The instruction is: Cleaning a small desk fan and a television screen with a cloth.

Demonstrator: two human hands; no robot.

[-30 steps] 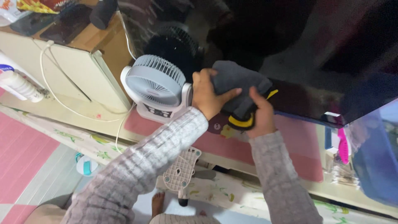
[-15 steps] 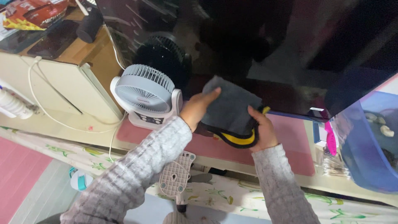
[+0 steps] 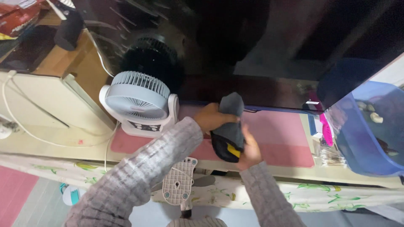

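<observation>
Presently we are holding a folded grey cloth [image 3: 230, 126] with a yellow and black edge, bunched between both hands above the pink mat [image 3: 286, 138] on the shelf. Our left hand [image 3: 212, 117] is gripping the upper part, its fingers [image 3: 227, 119] curled and pressed together across the grey fabric. Our right hand [image 3: 249, 149] is supporting the lower end from beneath; its fingers are mostly hidden behind the cloth, so we cannot tell exactly how they are set, though the thumb side is lying against the fabric.

Above our fingertips, the top of the cloth is reaching the lower edge of the large dark screen [image 3: 261, 50]; whether it is touching the glass we cannot tell. Just to the left of our left hand, the small white fan [image 3: 136, 101] is standing on the mat, near but apart. Well to the right of our right hand, a pink comb [image 3: 325, 128] and a blue tub [image 3: 370, 134] are sitting at the shelf end.

We are judging the cloth to be light, soft and limp, not fragile and unlikely to slip. It is folding wherever unsupported, so we are advising a full-palm hold on the bunched middle rather than a pinch at the loose hem
</observation>
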